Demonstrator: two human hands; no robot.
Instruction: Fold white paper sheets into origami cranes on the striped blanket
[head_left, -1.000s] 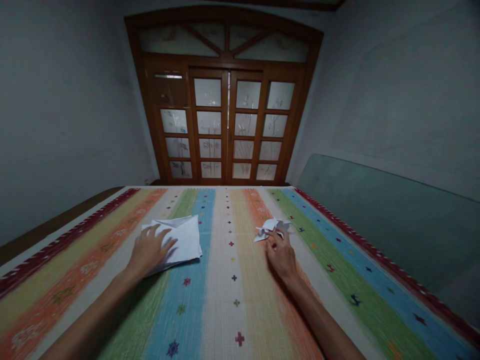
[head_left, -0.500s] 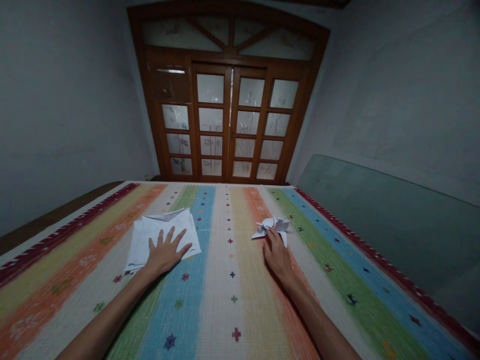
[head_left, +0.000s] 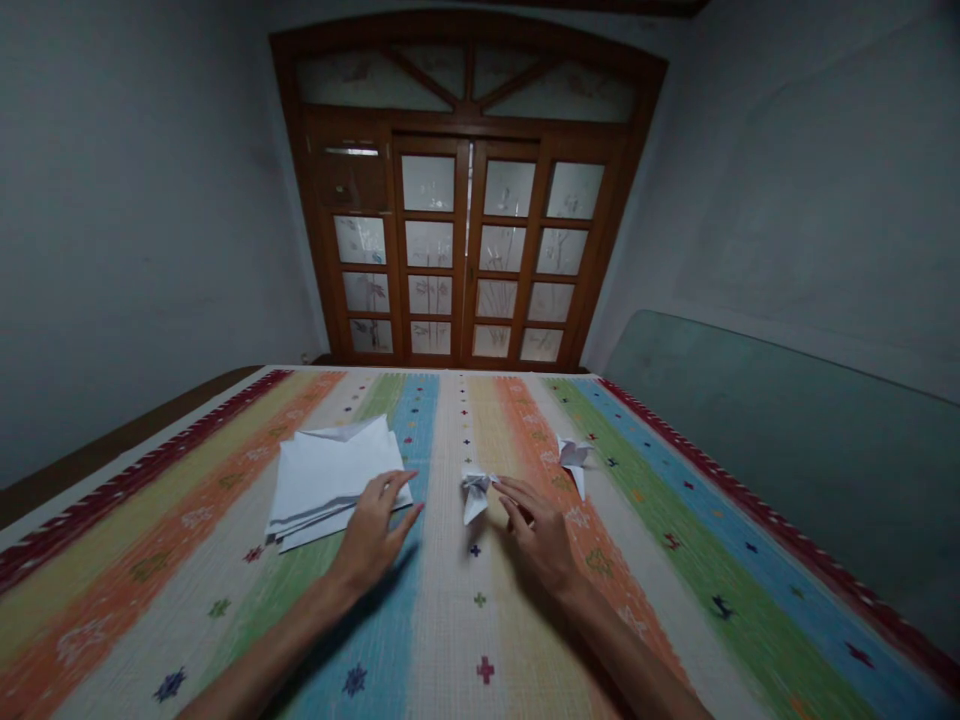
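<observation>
left hand (head_left: 371, 545) half-open on folded white paper (head_left: 330, 480), right hand (head_left: 536, 535) open and empty beside an origami figure (head_left: 475, 493)

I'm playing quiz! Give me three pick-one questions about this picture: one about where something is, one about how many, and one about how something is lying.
1. Where is the small white folded paper shape?
A) On the wooden door
B) Between the left hand and the right hand
C) Under the left hand

2. How many folded paper shapes lie on the rainbow-striped woven cloth?
A) One
B) Five
C) Two

3. How is the stack of white paper sheets lying?
A) Flat on the cloth
B) Crumpled into a ball
C) Standing upright

Answers:
1. B, because it sits in the gap between the hands.
2. C, because a second white folded paper shape lies farther away.
3. A, because the sheets lie low with their edges showing.
</observation>
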